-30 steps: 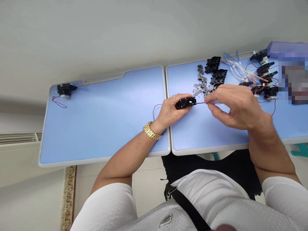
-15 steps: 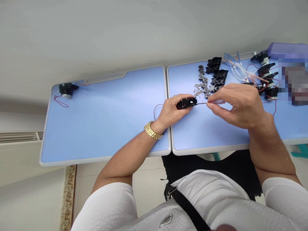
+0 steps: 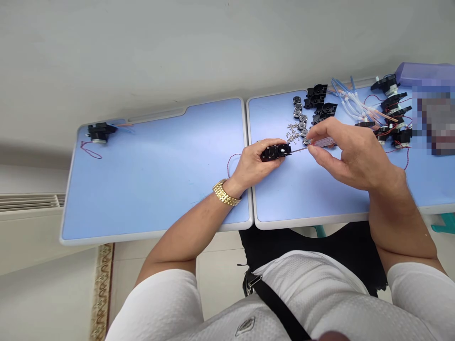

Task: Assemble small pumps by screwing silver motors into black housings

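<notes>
My left hand [image 3: 251, 163] is wrapped round a small black motor assembly [image 3: 275, 152], its end facing right; a thin red wire [image 3: 228, 163] trails from beneath that hand. Between the thumb and fingers of my right hand [image 3: 350, 154] is a screwdriver [image 3: 323, 142] with a clear reddish handle. Its thin shaft points left, and the tip meets the right end of the black assembly. Just beyond lie loose screws [image 3: 293, 134] in a small heap, beside a row of round metal-rimmed parts [image 3: 297, 106]. Black plastic housings [image 3: 317, 96] stand behind my right hand, which partly hides them.
Clear and blue tubes [image 3: 350, 102] lie at the back right. Several wired black assemblies [image 3: 396, 106] sit beyond them near a purple bin [image 3: 424, 74]. Another wired assembly [image 3: 101, 132] rests at the far left. A seam divides the two blue tabletops [image 3: 159, 175].
My right hand and the screwdriver handle have risen slightly, so the shaft slants more. The hand now covers more of the nearest black housing. My left hand stays put.
</notes>
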`<state>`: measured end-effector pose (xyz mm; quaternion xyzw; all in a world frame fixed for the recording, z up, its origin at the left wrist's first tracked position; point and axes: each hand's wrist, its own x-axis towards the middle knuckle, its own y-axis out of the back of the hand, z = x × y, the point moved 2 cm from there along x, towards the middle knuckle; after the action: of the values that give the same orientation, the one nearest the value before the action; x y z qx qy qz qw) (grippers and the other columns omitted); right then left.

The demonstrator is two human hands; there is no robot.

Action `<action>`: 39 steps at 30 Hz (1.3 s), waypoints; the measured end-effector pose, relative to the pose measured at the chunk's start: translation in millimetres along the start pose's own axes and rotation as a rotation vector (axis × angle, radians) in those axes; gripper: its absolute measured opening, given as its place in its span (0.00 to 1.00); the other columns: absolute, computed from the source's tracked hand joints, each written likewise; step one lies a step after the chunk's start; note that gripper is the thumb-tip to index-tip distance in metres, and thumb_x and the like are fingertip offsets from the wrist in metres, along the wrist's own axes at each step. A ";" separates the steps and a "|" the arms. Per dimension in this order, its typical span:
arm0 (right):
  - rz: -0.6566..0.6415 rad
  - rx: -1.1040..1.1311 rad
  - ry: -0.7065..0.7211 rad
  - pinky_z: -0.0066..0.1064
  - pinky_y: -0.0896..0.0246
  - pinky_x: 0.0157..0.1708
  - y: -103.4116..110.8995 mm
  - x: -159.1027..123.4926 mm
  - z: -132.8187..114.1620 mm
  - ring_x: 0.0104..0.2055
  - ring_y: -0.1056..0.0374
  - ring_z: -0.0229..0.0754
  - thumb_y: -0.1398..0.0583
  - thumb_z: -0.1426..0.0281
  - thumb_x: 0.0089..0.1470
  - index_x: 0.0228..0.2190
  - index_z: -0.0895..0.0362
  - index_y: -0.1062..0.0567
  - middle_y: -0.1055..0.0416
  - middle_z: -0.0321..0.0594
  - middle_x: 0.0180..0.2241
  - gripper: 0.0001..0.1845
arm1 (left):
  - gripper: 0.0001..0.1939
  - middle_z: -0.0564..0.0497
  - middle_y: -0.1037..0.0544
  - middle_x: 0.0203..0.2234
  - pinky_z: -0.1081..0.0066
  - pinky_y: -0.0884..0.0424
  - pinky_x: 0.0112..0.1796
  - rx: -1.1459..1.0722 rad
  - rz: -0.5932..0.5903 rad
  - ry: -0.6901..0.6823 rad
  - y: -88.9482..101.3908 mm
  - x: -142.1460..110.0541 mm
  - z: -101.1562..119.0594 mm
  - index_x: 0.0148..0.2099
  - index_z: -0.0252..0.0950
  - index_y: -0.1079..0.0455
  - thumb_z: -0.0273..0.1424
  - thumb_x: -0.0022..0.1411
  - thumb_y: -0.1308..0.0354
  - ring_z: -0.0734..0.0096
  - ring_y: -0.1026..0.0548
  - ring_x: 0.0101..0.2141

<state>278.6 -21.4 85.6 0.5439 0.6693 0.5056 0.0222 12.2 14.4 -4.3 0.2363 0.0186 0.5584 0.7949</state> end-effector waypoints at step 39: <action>-0.090 -0.107 -0.068 0.39 0.25 0.43 -0.3 -1.7 0.8 0.42 0.13 0.50 0.39 0.60 0.78 0.57 0.52 0.17 0.10 0.41 0.44 0.16 | 0.18 0.49 0.07 0.53 0.62 0.14 0.57 0.000 0.001 0.020 0.3 0.2 0.6 0.59 0.42 0.12 0.33 0.68 0.26 0.62 0.10 0.52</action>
<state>279.6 -22.1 84.1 0.5284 0.6639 0.5203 0.0966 12.1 14.4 -3.6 0.2305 0.0266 0.5613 0.7944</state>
